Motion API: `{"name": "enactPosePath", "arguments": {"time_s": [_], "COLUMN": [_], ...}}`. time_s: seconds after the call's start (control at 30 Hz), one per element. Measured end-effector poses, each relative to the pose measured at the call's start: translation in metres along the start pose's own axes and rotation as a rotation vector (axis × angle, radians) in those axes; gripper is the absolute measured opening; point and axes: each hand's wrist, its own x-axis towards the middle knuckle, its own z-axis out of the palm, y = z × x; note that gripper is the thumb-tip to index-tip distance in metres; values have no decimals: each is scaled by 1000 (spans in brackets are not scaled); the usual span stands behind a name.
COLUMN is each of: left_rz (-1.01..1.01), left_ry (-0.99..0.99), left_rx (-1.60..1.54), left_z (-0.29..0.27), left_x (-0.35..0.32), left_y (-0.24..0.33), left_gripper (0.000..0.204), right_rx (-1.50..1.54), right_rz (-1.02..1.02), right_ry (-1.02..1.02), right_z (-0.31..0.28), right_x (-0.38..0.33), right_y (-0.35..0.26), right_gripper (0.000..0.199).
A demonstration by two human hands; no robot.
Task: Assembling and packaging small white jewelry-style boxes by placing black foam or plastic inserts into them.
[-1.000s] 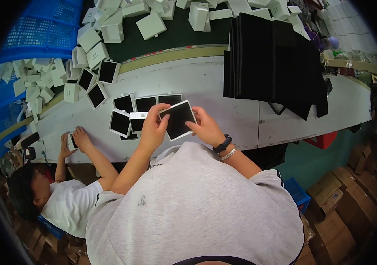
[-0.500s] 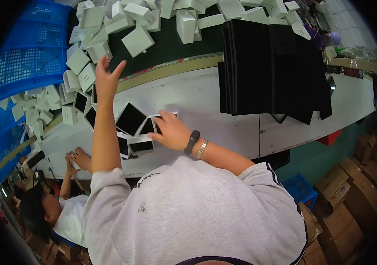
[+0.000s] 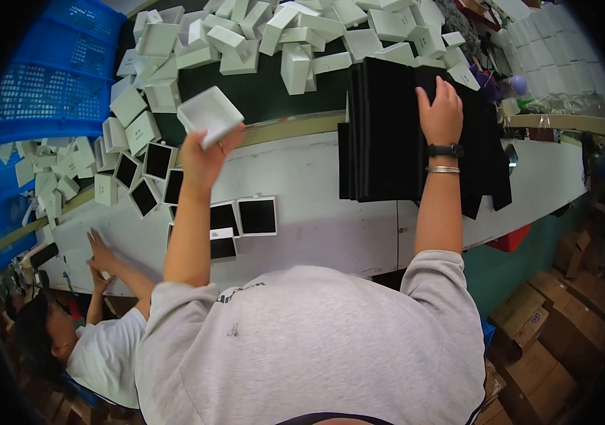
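Note:
My left hand (image 3: 205,161) is closed on the lower corner of an open white box (image 3: 210,113), raised and tilted over the table's back edge; its hollow inside shows. My right hand (image 3: 443,117) lies with fingers stretched and thumb apart on a stack of black sheets (image 3: 387,142), near its far edge. Whether it pinches a sheet cannot be seen. Near my left forearm, several white boxes with black inserts (image 3: 257,216) rest on the white table (image 3: 317,234); my arm hides some of them.
Many loose white boxes (image 3: 302,67) are heaped on the dark green surface behind the table. Blue crates (image 3: 47,92) stand at far left. A co-worker (image 3: 104,347) sits at the left, hands over the table. Cardboard cartons (image 3: 529,382) fill the lower right.
My left hand, empty over the box pile before, now holds an open white box nearer to me. My right hand has moved from the black-lined boxes to the black stack on the right.

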Motion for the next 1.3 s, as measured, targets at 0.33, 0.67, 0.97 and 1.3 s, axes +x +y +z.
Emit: {"name": "enactPosePath", "arguments": {"time_s": [0.33, 0.67, 0.97, 1.3], "left_rz": [-124, -7, -153, -97], "left_ry": [-98, 97, 282, 457], "left_rx": [-79, 159, 191, 482], "left_z": [72, 108, 56, 21], "left_x": [-141, -157, -164, -196], "left_y": [-40, -65, -120, -111], "left_gripper": [68, 61, 46, 40], "right_rx": [394, 871, 1068, 1019], "right_rz": [138, -242, -60, -186], "right_ry": [416, 178, -465, -852], "right_z": [-33, -128, -51, -52], "right_x": [-31, -142, -226, -226], "right_y": [-38, -143, -171, -143], "right_gripper": [28, 36, 66, 42]}}
